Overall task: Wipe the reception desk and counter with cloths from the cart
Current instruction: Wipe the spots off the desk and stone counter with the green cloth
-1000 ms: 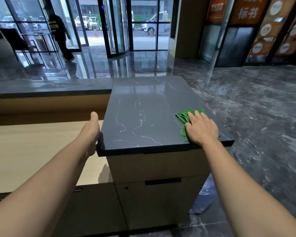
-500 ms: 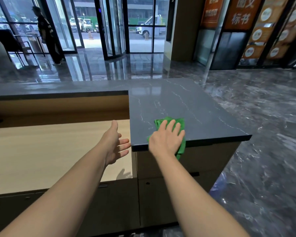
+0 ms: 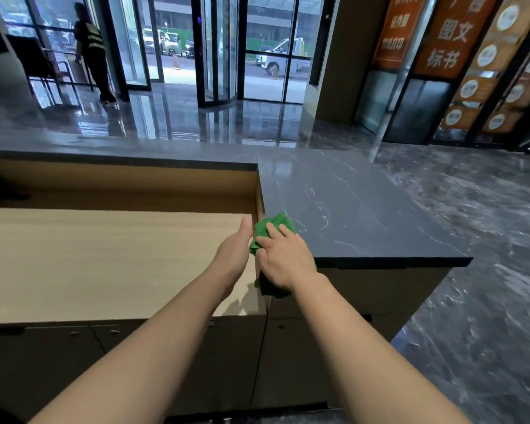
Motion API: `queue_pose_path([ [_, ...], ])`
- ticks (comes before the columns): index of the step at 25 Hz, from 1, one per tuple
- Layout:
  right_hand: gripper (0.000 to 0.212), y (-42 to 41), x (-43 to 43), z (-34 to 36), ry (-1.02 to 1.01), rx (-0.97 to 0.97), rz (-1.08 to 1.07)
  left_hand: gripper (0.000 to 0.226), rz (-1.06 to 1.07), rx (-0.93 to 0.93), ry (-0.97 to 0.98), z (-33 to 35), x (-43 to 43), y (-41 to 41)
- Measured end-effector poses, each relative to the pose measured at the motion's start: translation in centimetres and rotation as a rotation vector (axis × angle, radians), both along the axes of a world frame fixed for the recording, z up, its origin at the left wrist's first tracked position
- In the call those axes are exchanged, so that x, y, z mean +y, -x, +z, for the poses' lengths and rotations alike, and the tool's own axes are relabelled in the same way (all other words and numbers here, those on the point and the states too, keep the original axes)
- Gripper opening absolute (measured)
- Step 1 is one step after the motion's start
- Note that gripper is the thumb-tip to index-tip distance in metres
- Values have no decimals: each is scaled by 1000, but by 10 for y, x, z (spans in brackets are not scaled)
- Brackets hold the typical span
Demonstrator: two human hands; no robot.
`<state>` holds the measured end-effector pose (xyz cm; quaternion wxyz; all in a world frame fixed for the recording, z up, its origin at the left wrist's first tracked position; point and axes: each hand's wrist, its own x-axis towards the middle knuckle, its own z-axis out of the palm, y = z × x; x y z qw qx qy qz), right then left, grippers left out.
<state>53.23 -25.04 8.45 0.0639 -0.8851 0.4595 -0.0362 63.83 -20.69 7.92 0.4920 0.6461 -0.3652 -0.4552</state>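
Observation:
A green cloth [image 3: 271,226] lies at the near left corner of the dark marble counter [image 3: 349,209], hanging over its front edge. My right hand [image 3: 283,260] presses flat on the cloth with fingers spread. My left hand [image 3: 234,252] is held edge-on beside the counter's left side, fingers straight, right next to the cloth, above the lower pale wooden desk [image 3: 104,258]. Whether it touches the cloth I cannot tell.
A dark raised ledge [image 3: 120,148] runs along the back of the desk. Dark cabinet doors [image 3: 135,362] sit below. Glossy marble floor [image 3: 487,270] spreads to the right. A person [image 3: 94,53] stands by the glass doors far left. Orange signs [image 3: 447,35] hang at right.
My right hand has slid the cloth leftward along the counter's front edge to its left corner. My left hand has come up beside the cloth. The view has shifted left.

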Motion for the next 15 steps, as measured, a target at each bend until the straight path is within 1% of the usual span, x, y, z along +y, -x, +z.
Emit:
queue_pose_path([
  [2,43,9,-3,12,-126,-141,-21,72,-98,17,-4,-7,-5,8],
  [3,41,13,-2,15,-148,-180,-31,73,-115,35,-20,-10,-7,12],
  [4,39,15,0,15,-130,-173,-20,73,-118,60,-33,-12,-10,14],
  [6,36,12,-1,10,-31,-99,14,70,-115,112,-27,-16,-17,15],
  [8,34,3,-8,5,25,-53,31,70,-127,164,-8,-21,-25,11],
  [10,34,-6,-18,5,19,8,21,75,-122,216,-4,-24,-34,6],
  [12,36,-17,-34,6,9,67,-4,81,-74,242,-12,-26,-50,0],
  [15,34,-31,-58,9,25,112,-19,78,-36,266,-4,-29,-78,-12],
])
